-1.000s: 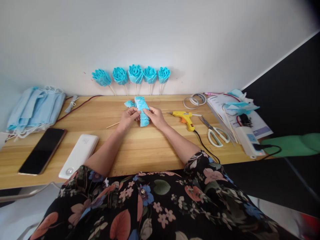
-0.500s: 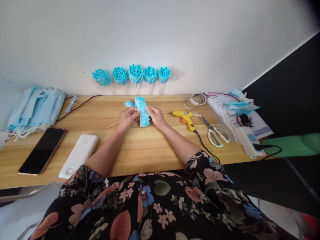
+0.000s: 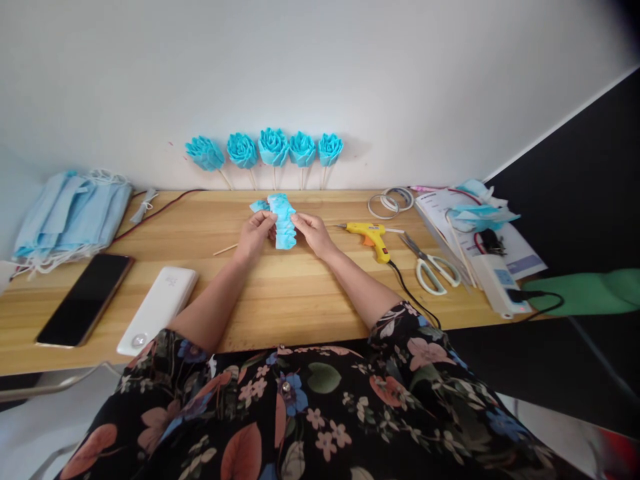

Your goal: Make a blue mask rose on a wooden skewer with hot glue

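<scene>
A blue pleated strip (image 3: 284,227) hangs upright between my hands over the middle of the wooden table. My left hand (image 3: 257,233) pinches its left edge between thumb and fingers. On the other edge, my right hand (image 3: 311,233) has its thumb and fingertips closed. Just behind my left hand shows a smaller blue ruffled piece (image 3: 259,206). A thin wooden stick (image 3: 225,250) pokes out to the left of that hand; its other end is hidden. Several blue flowers (image 3: 273,148) on sticks lean against the wall behind.
To the right are a yellow glue gun (image 3: 373,237) with a cord, white-handled scissors (image 3: 431,273), tape rolls (image 3: 390,202) and a power strip (image 3: 500,287). Leftward lie blue masks (image 3: 73,213), a black phone (image 3: 85,300) and a white power bank (image 3: 159,310).
The lower end of the pleated strip has swung slightly left and up, and the strip now hangs straighter. Both hands keep their hold, with small finger shifts.
</scene>
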`<act>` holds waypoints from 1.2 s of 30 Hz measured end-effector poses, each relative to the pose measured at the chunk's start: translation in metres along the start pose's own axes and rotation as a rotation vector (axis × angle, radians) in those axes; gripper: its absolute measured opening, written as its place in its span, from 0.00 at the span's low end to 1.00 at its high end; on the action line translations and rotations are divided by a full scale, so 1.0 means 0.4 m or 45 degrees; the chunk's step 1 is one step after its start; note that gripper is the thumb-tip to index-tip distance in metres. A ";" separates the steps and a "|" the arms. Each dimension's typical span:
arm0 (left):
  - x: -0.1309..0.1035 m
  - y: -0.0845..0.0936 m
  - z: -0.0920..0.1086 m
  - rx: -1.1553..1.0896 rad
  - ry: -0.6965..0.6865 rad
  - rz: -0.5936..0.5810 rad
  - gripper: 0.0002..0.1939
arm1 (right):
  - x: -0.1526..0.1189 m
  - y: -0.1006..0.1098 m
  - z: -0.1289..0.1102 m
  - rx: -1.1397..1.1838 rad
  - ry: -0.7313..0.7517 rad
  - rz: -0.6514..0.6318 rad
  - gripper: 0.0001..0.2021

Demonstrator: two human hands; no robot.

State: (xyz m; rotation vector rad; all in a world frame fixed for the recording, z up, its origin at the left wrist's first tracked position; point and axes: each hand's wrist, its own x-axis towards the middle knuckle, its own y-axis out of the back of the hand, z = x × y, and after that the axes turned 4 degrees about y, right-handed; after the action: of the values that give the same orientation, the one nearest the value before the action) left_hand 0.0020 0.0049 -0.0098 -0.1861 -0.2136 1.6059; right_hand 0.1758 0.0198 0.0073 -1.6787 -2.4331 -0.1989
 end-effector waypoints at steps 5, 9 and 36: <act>-0.002 -0.004 0.003 -0.075 0.012 0.011 0.27 | 0.000 0.000 -0.006 0.007 0.014 -0.046 0.23; -0.005 -0.008 0.014 0.021 0.005 -0.023 0.30 | 0.008 -0.001 0.017 -0.010 0.010 0.074 0.23; -0.014 -0.018 0.029 0.138 -0.014 -0.036 0.25 | 0.006 0.001 0.025 -0.001 0.075 0.102 0.28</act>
State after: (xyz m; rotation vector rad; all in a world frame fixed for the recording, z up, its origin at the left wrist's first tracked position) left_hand 0.0065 -0.0006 0.0033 -0.0905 -0.1364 1.5860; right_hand 0.1746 0.0244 -0.0017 -1.7414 -2.3196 -0.2347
